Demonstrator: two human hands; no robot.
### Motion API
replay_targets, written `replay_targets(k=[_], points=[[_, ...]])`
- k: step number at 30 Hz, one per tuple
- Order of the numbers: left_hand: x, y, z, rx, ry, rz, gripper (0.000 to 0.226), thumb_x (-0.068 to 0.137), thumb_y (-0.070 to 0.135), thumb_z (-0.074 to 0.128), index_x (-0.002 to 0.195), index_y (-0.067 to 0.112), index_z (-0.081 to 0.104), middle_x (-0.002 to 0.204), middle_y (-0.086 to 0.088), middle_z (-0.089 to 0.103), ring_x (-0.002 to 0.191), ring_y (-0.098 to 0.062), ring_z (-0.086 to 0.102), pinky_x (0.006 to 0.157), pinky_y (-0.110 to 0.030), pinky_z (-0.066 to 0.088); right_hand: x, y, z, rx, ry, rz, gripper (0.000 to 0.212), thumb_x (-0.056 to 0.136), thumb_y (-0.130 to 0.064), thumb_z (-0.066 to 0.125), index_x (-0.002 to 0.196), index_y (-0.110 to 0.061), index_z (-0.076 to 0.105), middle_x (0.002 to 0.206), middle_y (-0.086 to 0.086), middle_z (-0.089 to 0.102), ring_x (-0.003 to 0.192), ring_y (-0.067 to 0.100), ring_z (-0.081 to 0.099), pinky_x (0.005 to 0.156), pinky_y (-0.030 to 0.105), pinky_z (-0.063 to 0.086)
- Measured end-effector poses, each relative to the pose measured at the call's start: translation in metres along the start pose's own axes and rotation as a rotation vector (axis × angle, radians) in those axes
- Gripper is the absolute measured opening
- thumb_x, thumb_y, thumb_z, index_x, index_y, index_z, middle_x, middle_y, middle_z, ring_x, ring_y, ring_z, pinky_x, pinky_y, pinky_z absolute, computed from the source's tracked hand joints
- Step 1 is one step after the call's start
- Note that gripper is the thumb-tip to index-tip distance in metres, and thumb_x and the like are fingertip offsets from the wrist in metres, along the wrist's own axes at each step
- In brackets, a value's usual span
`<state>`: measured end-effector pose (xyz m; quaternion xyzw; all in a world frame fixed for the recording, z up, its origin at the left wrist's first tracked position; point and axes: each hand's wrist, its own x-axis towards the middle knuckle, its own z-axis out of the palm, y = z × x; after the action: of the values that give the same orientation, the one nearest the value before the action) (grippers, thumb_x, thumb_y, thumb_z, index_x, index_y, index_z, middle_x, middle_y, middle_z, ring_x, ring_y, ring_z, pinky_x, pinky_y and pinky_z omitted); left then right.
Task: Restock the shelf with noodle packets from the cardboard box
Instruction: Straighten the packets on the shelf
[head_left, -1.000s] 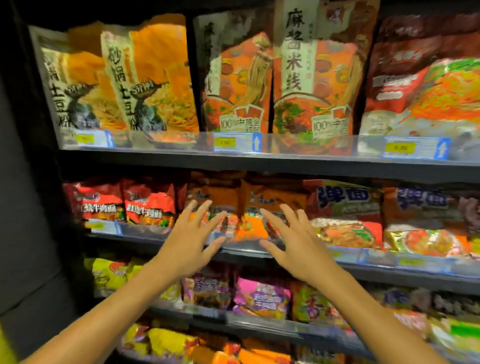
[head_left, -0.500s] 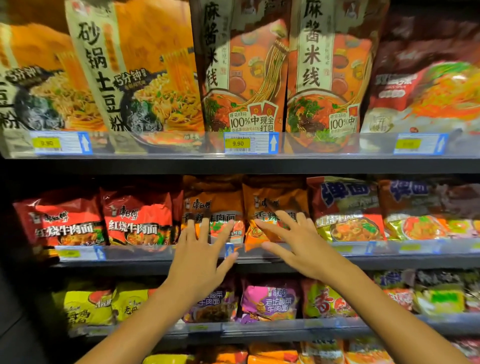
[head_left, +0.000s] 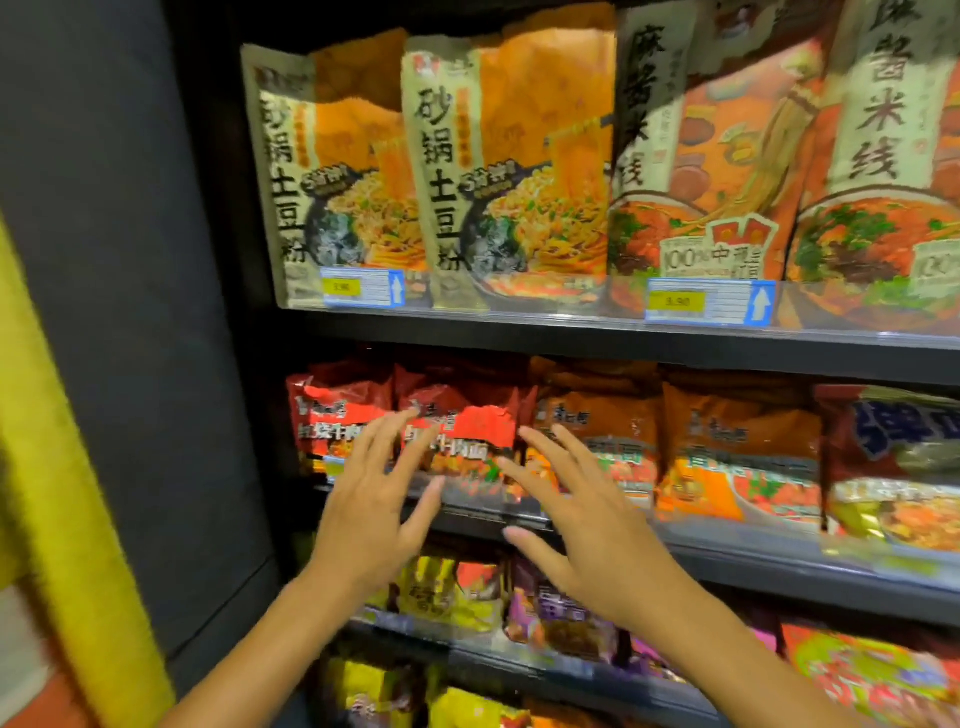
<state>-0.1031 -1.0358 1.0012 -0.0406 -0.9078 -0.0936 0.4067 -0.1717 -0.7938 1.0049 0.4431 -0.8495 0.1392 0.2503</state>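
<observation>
On the top shelf (head_left: 597, 340) stood tall orange noodle bags. The two at the left end (head_left: 498, 176) carried a cream strip reading 砂锅土豆粉 beside a picture of a dark pot of noodles. The two further right (head_left: 727, 156) read 麻酱米线, with a small badge reading "100%" low on the front. Two price tags with blue arrows were clipped to the shelf's front edge; the nearer one (head_left: 709, 302) had a yellow patch whose figures I could not make out for certain.

On the middle shelf (head_left: 727, 551), red noodle packets (head_left: 467, 421) filled the left end, with white writing too blurred to read whole. Orange packets (head_left: 737, 447) sat just beside them, and a packet with big blue letters (head_left: 893, 441) lay toward the right edge. Lower shelves held yellow packets (head_left: 447, 587) and purple packets (head_left: 550, 608), their print blurred.

My left hand (head_left: 371, 519) was raised with fingers spread wide and straight, fingertips in front of the red packets at the middle shelf's left end; I could not tell whether they touched. My right hand (head_left: 587, 525) was likewise spread and held nothing, its fingers reaching across the seam between red and orange packets, the thumb pointing toward the left hand. Both forearms rose from the lower edge of view. A dark side panel (head_left: 130, 312) closed off the shelves on the left, with something yellow (head_left: 62, 467) blurred beyond it.
</observation>
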Motion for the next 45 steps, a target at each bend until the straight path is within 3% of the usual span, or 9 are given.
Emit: replay_targets(k=[9,13,19,22,25,31,36,41,45], points=[[-0.002,-0.069,-0.003,0.126,-0.395,-0.221,0.060,0.095,0.070,0.022,0.146,0.062,-0.009,0.163,0.000,-0.025,0.151,-0.034,-0.014,0.119,-0.052,0.023,0.073,-0.044,0.048,-0.059,-0.183,0.160,0.064,0.100,-0.063,0.035,0.156,-0.048,0.008,0.167,0.000,-0.013,0.152,0.043,-0.002,0.121,0.053,0.015],[0.010,-0.071,0.002,0.186,-0.431,-0.222,0.061,0.094,0.072,0.018,0.144,0.062,-0.015,0.164,-0.012,-0.018,0.149,-0.042,-0.014,0.119,-0.055,0.014,0.085,-0.043,0.050,-0.089,-0.198,0.160,0.063,0.100,-0.062,0.033,0.156,-0.047,0.009,0.168,0.006,-0.005,0.147,0.043,0.011,0.118,0.050,0.024],[0.011,-0.073,0.002,0.220,-0.439,-0.224,0.064,0.092,0.073,0.014,0.148,0.057,-0.009,0.164,-0.016,-0.011,0.150,-0.042,-0.009,0.120,-0.054,0.016,0.081,-0.042,0.049,-0.044,-0.223,0.135,0.062,0.099,-0.064,0.036,0.155,-0.049,0.013,0.167,-0.001,-0.010,0.149,0.039,0.007,0.119,0.051,0.027],[0.013,-0.058,-0.001,0.209,-0.305,-0.144,0.074,0.086,0.075,0.009,0.155,0.046,0.006,0.165,-0.011,-0.007,0.152,-0.035,-0.009,0.121,-0.051,0.015,0.064,-0.026,0.032,0.062,-0.121,0.115,0.058,0.099,-0.059,0.043,0.153,-0.048,0.024,0.166,-0.011,-0.004,0.150,0.029,0.012,0.116,0.047,0.034],[0.021,-0.023,0.003,0.139,-0.195,0.074,0.071,0.091,0.066,0.023,0.155,0.036,0.022,0.165,-0.006,0.009,0.152,-0.032,0.005,0.119,-0.051,0.023,0.037,-0.005,0.011,0.109,0.062,0.170,0.057,0.099,-0.050,0.053,0.152,-0.044,0.033,0.165,-0.002,0.015,0.148,0.025,0.020,0.117,0.042,0.028],[0.040,0.059,0.049,0.041,-0.232,0.358,0.056,0.096,0.058,0.035,0.146,0.034,0.043,0.159,-0.003,0.031,0.144,-0.039,0.024,0.116,-0.060,0.023,-0.016,0.067,-0.026,-0.258,0.307,0.523,0.057,0.081,-0.051,0.066,0.128,-0.018,0.059,0.112,0.015,0.052,0.095,0.038,0.050,0.086,0.053,0.049],[0.049,0.113,0.086,0.042,-0.471,0.291,0.062,0.092,0.070,0.014,0.152,0.053,0.005,0.165,-0.008,0.008,0.148,-0.045,0.004,0.119,-0.060,0.001,-0.029,0.095,-0.041,-0.301,0.039,0.777,0.065,0.082,-0.065,0.065,0.118,-0.011,0.061,0.112,0.022,0.059,0.105,0.046,0.053,0.093,0.056,0.040],[0.049,0.118,0.091,0.106,-0.532,0.191,0.062,0.088,0.073,0.001,0.147,0.058,-0.013,0.164,-0.018,0.005,0.147,-0.049,0.001,0.116,-0.066,0.005,-0.026,0.101,-0.050,-0.261,-0.107,0.758,0.064,0.092,-0.057,0.056,0.144,-0.023,0.043,0.137,0.009,0.050,0.128,0.038,0.043,0.109,0.052,0.029],[0.048,0.120,0.089,0.166,-0.542,0.155,0.062,0.088,0.074,-0.001,0.146,0.059,-0.015,0.162,-0.018,0.009,0.145,-0.049,0.006,0.113,-0.065,0.013,-0.025,0.104,-0.055,-0.251,-0.154,0.748,0.067,0.090,-0.060,0.058,0.145,-0.024,0.042,0.138,0.009,0.051,0.130,0.039,0.042,0.109,0.053,0.028]])
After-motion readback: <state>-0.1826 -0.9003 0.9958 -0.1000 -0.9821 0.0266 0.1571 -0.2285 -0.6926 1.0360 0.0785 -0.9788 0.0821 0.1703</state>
